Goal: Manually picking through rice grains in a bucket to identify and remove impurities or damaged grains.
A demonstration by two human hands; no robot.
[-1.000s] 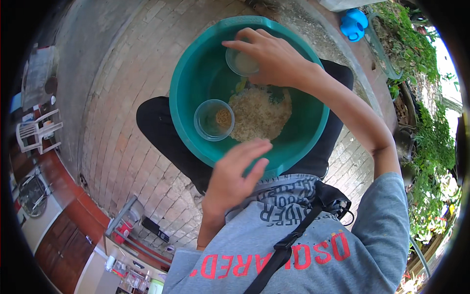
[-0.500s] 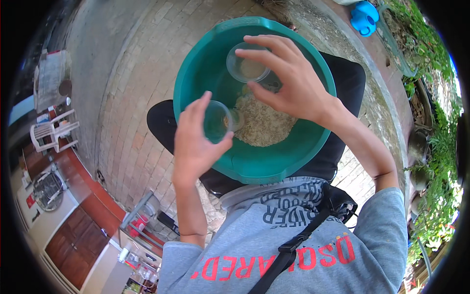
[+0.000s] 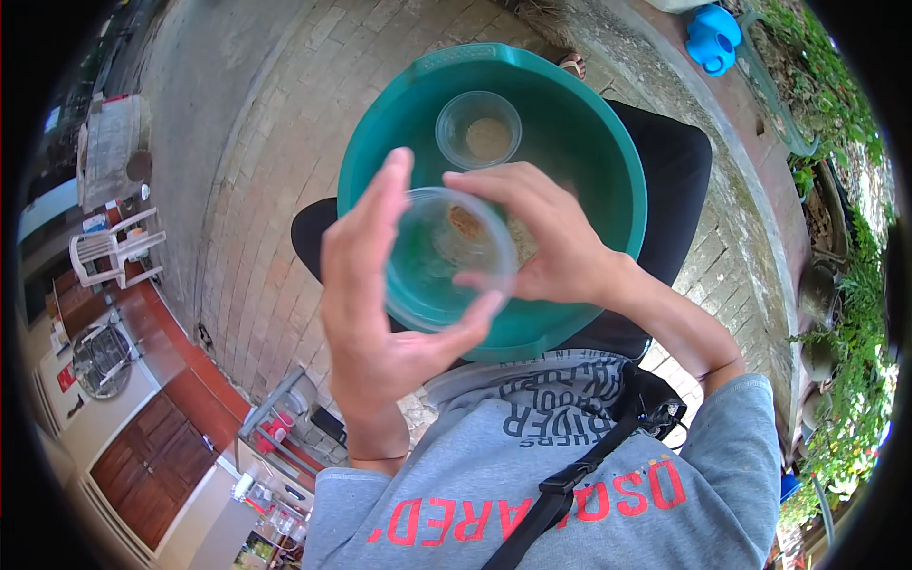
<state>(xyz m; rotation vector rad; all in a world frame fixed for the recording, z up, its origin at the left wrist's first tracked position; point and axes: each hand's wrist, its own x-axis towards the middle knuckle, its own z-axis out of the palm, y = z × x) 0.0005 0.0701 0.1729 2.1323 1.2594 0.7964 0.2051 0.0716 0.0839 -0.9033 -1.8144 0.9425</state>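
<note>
- Head view: we see the left hand (image 3: 366, 309) a little left of the middle of the frame, bent around the held cup (image 3: 423, 261); its fingers are at the cup's left side and its thumb lies at the lower right edge, so we read this grip as closed on the cup.
- We see the right hand (image 3: 560, 233) at the right side of the same cup, with curved fingers near the upper edge and the thumb visible at the lower right; we cannot tell if it also bears the cup.
- The held cup is clear and round, slightly blurred, in the centre of the frame, and we notice brown grains (image 3: 464, 221) in it.
- Above it, at upper centre, we find the far cup (image 3: 456, 128), also clear, apart from both hands, with pale grains (image 3: 488, 139) inside.
- Both cups appear within the outline of the green basin (image 3: 613, 190), which lies over the dark-clothed legs (image 3: 676, 180).
- At lower centre we see a grey shirt (image 3: 727, 451) and a black strap (image 3: 537, 518).
- We note a white chair (image 3: 116, 249) at left and a blue can (image 3: 708, 46) at upper right.
</note>
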